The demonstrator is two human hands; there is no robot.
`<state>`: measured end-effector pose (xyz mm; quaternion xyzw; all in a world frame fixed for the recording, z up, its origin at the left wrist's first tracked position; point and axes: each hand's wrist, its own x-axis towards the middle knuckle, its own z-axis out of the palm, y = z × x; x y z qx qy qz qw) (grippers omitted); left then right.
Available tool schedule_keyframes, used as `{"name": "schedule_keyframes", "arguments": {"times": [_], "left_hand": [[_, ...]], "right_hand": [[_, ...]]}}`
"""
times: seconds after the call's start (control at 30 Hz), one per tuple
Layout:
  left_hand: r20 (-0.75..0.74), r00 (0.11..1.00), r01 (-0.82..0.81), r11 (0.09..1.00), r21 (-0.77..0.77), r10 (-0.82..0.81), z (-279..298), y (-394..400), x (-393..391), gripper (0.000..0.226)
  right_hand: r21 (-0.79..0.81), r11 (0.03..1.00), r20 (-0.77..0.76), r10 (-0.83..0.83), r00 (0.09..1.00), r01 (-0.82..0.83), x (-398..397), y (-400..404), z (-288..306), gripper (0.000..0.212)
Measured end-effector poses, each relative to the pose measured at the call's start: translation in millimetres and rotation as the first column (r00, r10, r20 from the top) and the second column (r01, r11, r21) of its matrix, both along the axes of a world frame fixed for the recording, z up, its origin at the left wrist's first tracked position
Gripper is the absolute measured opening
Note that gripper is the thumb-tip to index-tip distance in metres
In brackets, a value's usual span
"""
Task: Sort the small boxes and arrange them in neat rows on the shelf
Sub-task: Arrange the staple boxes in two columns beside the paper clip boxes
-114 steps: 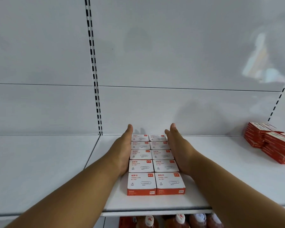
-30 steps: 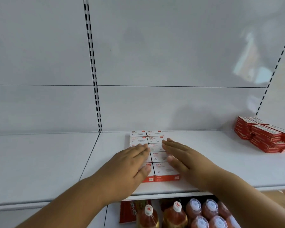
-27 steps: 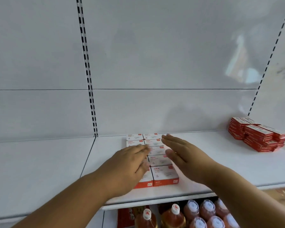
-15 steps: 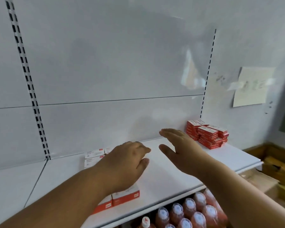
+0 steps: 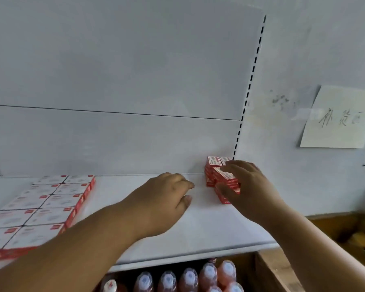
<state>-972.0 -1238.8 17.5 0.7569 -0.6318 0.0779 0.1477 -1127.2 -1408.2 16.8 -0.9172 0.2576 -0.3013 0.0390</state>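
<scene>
A neat two-wide block of white boxes with red edges (image 5: pixel 44 203) lies on the left of the white shelf (image 5: pixel 209 230). At the shelf's far right corner stands a loose pile of small red boxes (image 5: pixel 213 163). My right hand (image 5: pixel 248 186) is on the near stack of that pile, with the fingers over its top and the thumb against its left side. My left hand (image 5: pixel 162 199) hovers over bare shelf between the two groups, fingers loosely curled, holding nothing.
Bottles with white caps (image 5: pixel 188 278) stand on the level below the shelf. A slotted upright (image 5: pixel 249 91) ends the back panel at the right. A handwritten paper note (image 5: pixel 339 121) hangs on the wall, and wooden crates (image 5: pixel 346 232) sit lower right.
My view swung right. Both hands left the white box block and moved right along the shelf. My right hand has reached the red pile and closed around its near stack.
</scene>
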Motion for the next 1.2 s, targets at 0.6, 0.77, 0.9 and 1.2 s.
{"name": "schedule_keyframes", "arguments": {"times": [0.6, 0.77, 0.9, 1.2], "left_hand": [[-0.821, 0.495, -0.45, 0.892, 0.037, 0.283, -11.7, -152.6, -34.8, 0.03], [-0.934, 0.335, -0.593, 0.798, -0.108, 0.123, -2.8, -136.9, -35.6, 0.008], [-0.973, 0.189, -0.599, 0.769, -0.223, -0.134, -1.4, -98.1, -42.2, 0.019], [-0.899, 0.436, -0.575, 0.78, -0.247, 0.036, -28.0, 4.8, -33.0, 0.038]], "right_hand": [[0.27, 0.961, 0.011, -0.072, 0.997, 0.066, -19.1, -69.7, -11.7, 0.033], [0.462, 0.883, 0.336, -0.083, 0.938, -0.087, -26.7, -56.4, -10.0, 0.035], [0.689, 0.631, 0.552, -0.137, 0.823, -0.357, -25.8, -38.2, -11.0, 0.043], [0.744, 0.171, 0.657, -0.014, 0.753, -0.646, 2.8, 26.6, -31.0, 0.022]]}}
